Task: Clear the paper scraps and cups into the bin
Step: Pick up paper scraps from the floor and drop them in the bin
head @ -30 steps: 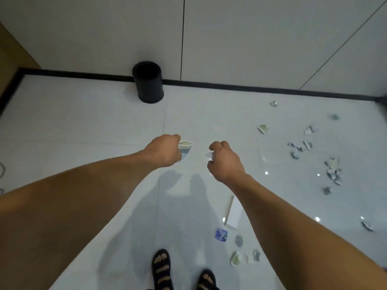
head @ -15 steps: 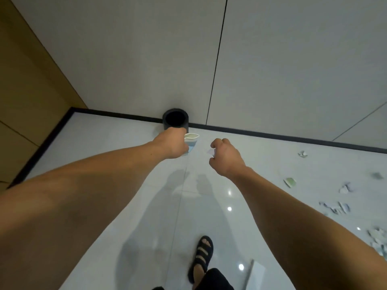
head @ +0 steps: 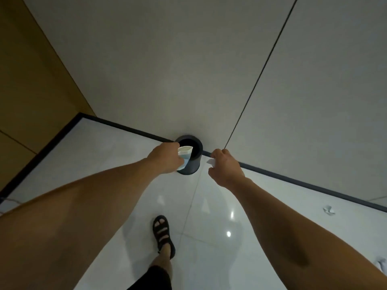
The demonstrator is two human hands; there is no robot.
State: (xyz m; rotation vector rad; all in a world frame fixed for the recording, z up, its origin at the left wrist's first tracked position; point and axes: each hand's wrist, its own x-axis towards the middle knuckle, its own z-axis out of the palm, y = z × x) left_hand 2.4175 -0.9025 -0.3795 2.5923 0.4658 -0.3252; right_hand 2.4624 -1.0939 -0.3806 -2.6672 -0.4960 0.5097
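Head view: mid-frame, the left hand [head: 165, 159] grips a paper cup [head: 184, 155] over the black bin [head: 193, 162] (by the wall); just right, the right hand [head: 226, 167] pinches a white scrap [head: 211, 162]

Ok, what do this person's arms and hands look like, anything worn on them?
The left hand and right hand are ungloved; both arms are bare, with no sleeves, watch or wristbands in view. One foot wears a black strapped sandal.

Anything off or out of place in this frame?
Paper scraps lie loose on the floor at right, away from the bin. The cup in the left hand looks squashed, its rim out of round.
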